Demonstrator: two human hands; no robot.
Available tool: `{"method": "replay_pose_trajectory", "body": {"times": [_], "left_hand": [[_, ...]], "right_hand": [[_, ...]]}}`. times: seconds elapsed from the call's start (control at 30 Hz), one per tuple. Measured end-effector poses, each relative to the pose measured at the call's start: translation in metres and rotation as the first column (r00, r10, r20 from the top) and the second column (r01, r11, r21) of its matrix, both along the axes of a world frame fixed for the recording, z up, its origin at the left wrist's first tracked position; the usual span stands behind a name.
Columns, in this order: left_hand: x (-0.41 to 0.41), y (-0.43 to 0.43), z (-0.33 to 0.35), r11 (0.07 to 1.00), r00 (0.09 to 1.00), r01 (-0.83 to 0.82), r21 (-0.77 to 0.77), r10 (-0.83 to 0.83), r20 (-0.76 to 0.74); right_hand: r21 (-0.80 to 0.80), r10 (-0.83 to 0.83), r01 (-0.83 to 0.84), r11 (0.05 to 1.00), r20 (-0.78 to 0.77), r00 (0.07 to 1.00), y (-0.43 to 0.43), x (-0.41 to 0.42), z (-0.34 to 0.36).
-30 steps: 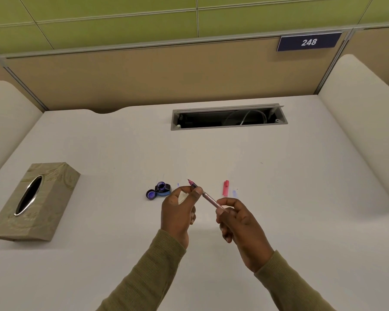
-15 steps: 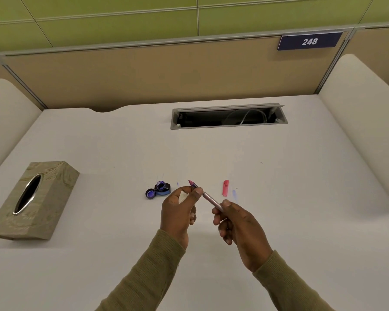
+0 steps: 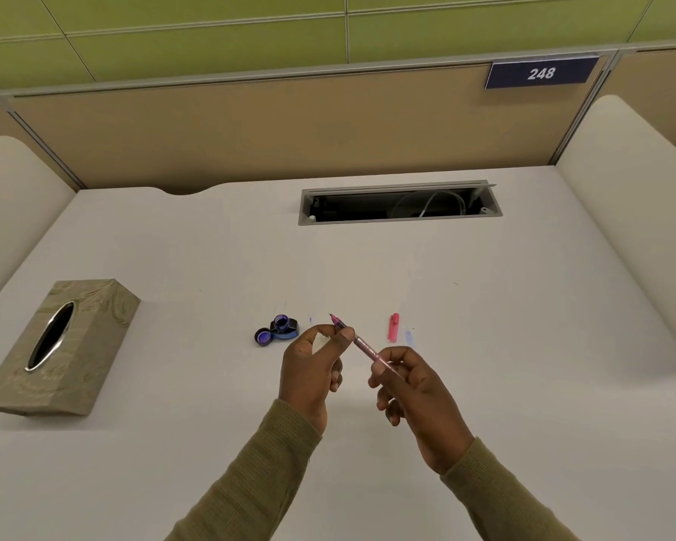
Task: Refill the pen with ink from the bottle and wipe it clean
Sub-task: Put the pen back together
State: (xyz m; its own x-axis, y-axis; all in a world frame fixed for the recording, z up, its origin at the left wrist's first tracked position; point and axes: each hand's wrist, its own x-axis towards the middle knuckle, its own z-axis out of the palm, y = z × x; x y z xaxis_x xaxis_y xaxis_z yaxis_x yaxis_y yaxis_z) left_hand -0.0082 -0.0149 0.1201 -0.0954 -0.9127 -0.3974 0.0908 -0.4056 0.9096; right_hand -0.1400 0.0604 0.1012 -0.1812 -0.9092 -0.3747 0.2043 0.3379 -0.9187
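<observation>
The left hand (image 3: 313, 369) pinches a white scrap of tissue (image 3: 320, 340) against the pen (image 3: 367, 349) just behind its nib, thumb on top. The right hand (image 3: 418, 388) grips the barrel's rear end in curled fingertips. The pen hangs in the air between them, nib pointing away and left. Over the last second the left hand barely moves while the right fingers shift on the barrel, possibly turning it (too small to be sure). That reads as wiping under way, with filling likely done. The open ink bottle (image 3: 283, 328) stands near the nib, its bottle cap (image 3: 263, 337) just beside it. The pink pen cap (image 3: 393, 327) lies on the desk (image 3: 484, 306) to the right.
</observation>
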Motion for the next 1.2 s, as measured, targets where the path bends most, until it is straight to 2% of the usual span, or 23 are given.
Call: {"method": "replay_pose_trajectory", "body": {"times": [0.13,0.3,0.43,0.57,0.7,0.9,1.03,1.2], "left_hand": [[0.0011,0.0003,0.0003,1.000,1.000,0.019,-0.004,-0.019,-0.007],[0.0015,0.0008,0.0008,0.999,0.999,0.041,-0.004,-0.041,0.002],[0.0013,0.0012,0.0005,0.999,0.999,0.045,-0.011,-0.045,-0.001],[0.0011,0.0016,0.0006,0.999,0.999,0.047,-0.012,-0.047,0.003],[0.0009,0.0016,0.0015,0.999,0.999,0.043,-0.012,-0.043,0.002],[0.0018,0.0041,0.0021,0.998,0.999,0.049,-0.026,-0.049,0.018],[0.0021,0.0049,0.0025,0.998,0.999,0.051,-0.024,-0.050,0.021],[0.0015,0.0069,0.0024,0.998,0.998,0.053,-0.028,-0.052,0.035]], "right_hand": [[0.037,0.004,-0.007,0.999,0.074,0.997,0.0010,0.0001,0.0007],[0.004,0.023,-0.023,1.000,0.008,1.000,0.0014,0.0000,0.0003],[0.028,0.000,-0.002,1.000,0.080,0.997,0.0022,0.0005,0.0007],[-0.028,-0.014,0.014,0.999,0.015,1.000,0.0021,0.0004,0.0005],[-0.032,-0.068,0.069,0.997,0.016,0.998,0.0021,0.0011,0.0024],[-0.084,-0.037,0.028,0.996,-0.106,0.994,0.0037,0.0023,0.0012],[-0.058,-0.048,0.044,0.997,-0.071,0.996,0.0053,0.0031,0.0028],[-0.088,-0.025,0.012,0.996,-0.146,0.989,0.0060,0.0035,0.0013]]}}
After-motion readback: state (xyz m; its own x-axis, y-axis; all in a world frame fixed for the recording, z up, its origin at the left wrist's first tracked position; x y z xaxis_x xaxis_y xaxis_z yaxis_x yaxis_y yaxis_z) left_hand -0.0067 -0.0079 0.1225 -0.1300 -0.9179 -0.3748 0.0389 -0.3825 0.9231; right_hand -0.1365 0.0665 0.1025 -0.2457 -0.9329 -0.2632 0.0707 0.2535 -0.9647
